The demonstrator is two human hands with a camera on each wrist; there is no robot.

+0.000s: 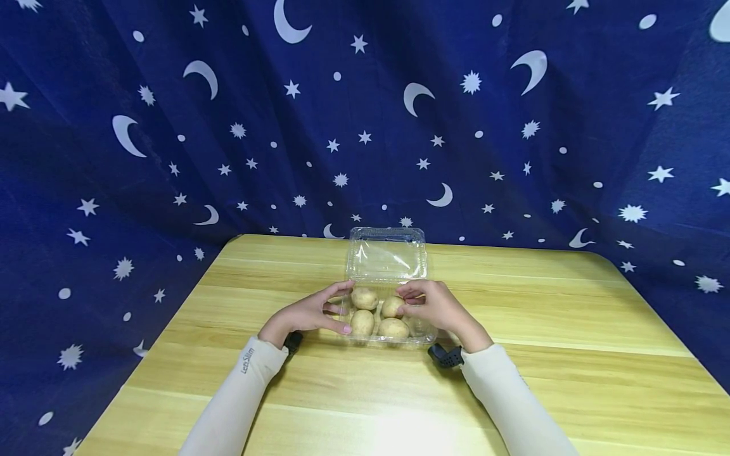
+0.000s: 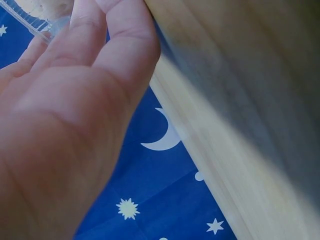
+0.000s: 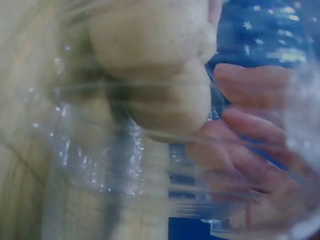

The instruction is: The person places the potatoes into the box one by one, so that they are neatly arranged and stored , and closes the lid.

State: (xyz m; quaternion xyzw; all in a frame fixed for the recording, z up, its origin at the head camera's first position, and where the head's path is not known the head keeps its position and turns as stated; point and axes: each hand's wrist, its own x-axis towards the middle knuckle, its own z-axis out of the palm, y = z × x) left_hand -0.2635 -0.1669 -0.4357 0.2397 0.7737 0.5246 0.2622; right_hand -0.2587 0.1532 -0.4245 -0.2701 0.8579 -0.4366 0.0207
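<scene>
A clear plastic clamshell container (image 1: 422,339) lies on the table with its lid (image 1: 388,259) raised at the back. Several pale potatoes (image 1: 362,322) sit in its left and middle part. My left hand (image 1: 308,312) is at the container's left side, thumb by the front corner and fingers toward the back, touching the rim. With thumb and fingertips, my right hand (image 1: 436,307) holds the back right potato (image 1: 391,307). Through the plastic, the right wrist view shows potatoes (image 3: 170,107) beside the fingers. Only a bit of potato (image 2: 47,7) shows in the left wrist view.
The wooden table (image 1: 570,354) extends on both sides of the container. Behind it and at the left hangs a dark blue curtain (image 1: 376,114) with moons and stars. A black strap device (image 1: 446,356) sits at my right wrist, another (image 1: 293,342) at the left.
</scene>
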